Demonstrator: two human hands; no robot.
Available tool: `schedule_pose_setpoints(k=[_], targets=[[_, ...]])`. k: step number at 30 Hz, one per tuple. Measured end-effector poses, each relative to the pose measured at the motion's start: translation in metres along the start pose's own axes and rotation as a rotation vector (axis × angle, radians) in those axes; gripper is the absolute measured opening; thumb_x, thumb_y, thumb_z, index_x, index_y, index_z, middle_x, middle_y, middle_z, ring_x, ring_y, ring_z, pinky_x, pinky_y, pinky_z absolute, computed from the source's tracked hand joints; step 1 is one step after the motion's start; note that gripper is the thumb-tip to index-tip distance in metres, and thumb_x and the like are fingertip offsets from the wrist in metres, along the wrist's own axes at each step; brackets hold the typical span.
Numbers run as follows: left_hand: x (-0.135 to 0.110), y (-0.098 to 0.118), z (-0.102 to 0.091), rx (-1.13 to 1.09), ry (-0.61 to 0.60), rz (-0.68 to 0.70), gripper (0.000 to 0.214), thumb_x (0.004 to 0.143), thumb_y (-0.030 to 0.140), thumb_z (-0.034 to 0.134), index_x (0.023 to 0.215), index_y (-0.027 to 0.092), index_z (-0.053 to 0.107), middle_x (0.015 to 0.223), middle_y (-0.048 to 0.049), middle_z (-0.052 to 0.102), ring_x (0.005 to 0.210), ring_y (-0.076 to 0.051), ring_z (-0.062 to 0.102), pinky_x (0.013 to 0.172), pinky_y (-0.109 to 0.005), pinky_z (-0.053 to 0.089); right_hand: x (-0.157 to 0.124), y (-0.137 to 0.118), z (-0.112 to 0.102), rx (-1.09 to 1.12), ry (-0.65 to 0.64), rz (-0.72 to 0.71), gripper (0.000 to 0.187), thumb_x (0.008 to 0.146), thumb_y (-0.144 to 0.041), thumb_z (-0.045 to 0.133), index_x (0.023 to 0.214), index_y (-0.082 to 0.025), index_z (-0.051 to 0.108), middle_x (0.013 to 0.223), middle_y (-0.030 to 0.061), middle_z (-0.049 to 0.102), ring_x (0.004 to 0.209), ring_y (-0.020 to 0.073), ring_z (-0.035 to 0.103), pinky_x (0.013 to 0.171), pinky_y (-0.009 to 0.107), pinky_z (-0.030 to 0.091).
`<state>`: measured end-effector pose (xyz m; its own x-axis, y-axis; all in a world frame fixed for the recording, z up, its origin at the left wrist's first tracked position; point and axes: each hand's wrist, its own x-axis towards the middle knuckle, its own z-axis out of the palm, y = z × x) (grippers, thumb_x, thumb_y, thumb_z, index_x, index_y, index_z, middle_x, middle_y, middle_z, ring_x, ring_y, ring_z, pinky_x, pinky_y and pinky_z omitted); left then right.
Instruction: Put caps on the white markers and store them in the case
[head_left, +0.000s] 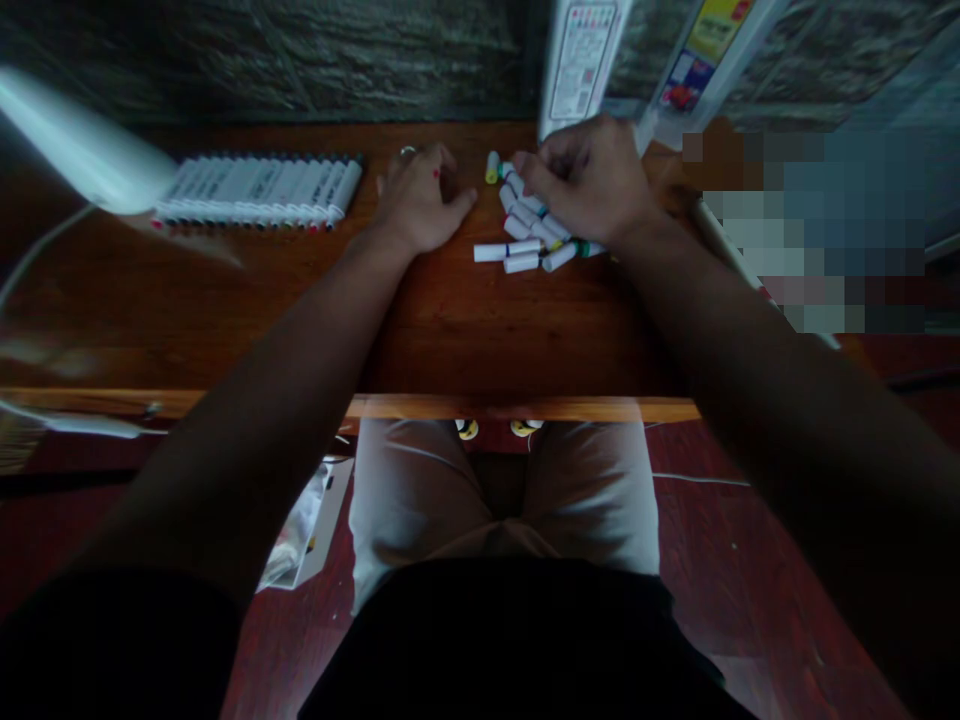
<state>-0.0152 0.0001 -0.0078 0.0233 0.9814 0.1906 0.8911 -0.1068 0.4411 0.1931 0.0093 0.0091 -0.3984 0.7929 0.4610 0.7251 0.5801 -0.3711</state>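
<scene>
A heap of short white marker caps (pixel 526 215) with coloured ends lies on the wooden table, a few of them apart at its near side. My right hand (pixel 596 180) is over the heap's right side, thumb and fingers closed together. Whatever is between those fingertips is hidden. Left of the heap, my left hand (pixel 420 200) rests on the tabletop, thumb stretched away from the loosely bent fingers, with nothing seen in it. One cap with a yellow end (pixel 492 168) stands between the two hands. Further left, a row of white markers (pixel 259 190) lies side by side.
A white lamp-like object (pixel 82 145) reaches in from the left, over the marker row's end. Two upright packages, a white labelled box (pixel 583 70) and a clear case (pixel 701 60), stand against the brick wall. A blurred-out patch covers the right. The table edge (pixel 525 408) is above my lap.
</scene>
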Motion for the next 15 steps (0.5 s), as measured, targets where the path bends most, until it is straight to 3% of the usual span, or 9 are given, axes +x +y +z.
schedule_pose_setpoints(k=[4, 15], targets=[[-0.0035, 0.0016, -0.0013, 0.016, 0.008, 0.005, 0.031, 0.091, 0.041, 0.059, 0.119, 0.028, 0.055, 0.132, -0.0001, 0.061, 0.123, -0.022, 0.045, 0.109, -0.049, 0.034, -0.0003, -0.0015, -0.0034, 0.03, -0.002, 0.021, 0.049, 0.096, -0.04, 0.05, 0.087, -0.001, 0.079, 0.07, 0.0056, 0.067, 0.054, 0.0033, 0.037, 0.059, 0.022, 0.026], [-0.0013, -0.0021, 0.002, -0.022, -0.006, 0.002, 0.023, 0.091, 0.042, 0.057, 0.112, 0.037, 0.05, 0.132, 0.0043, 0.059, 0.121, -0.02, 0.042, 0.108, -0.046, 0.032, 0.0012, -0.0065, -0.0088, 0.025, -0.017, 0.026, 0.051, 0.097, -0.039, 0.05, 0.088, 0.002, 0.077, 0.079, 0.011, 0.074, 0.055, 0.0025, 0.037, 0.056, 0.023, 0.027]])
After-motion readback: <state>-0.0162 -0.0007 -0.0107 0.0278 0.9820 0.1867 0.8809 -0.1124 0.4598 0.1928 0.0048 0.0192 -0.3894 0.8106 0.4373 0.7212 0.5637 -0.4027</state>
